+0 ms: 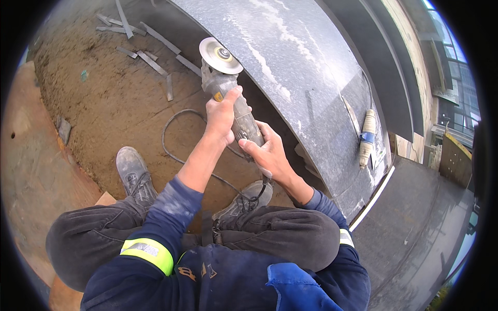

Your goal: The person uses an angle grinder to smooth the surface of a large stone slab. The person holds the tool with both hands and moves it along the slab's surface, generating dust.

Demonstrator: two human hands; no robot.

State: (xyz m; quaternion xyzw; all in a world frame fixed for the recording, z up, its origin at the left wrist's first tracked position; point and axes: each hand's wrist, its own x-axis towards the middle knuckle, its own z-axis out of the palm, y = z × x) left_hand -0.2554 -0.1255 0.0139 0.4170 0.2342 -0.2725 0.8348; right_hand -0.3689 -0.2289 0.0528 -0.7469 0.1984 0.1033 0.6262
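Both my hands grip an angle grinder (246, 117) that points away from me. My left hand (222, 115) is wrapped round the front of its body, just behind the head. Farther back, my right hand (267, 149) closes round the rear of the handle, near where the cord leaves. A pale round disc (211, 53) is fitted at the grinder's head, its face turned up. The disc's right side lies at the near edge of a dark grey stone slab (290, 67) streaked with white dust; whether they touch I cannot tell.
Narrow grey offcuts (150, 62) lie on the brown dirt (98, 88) at the far left. A black cord (168, 150) loops over the ground by my shoes (136, 171). On the slab rests a beige tool with a blue band (368, 137). A wooden board (31, 155) borders the left.
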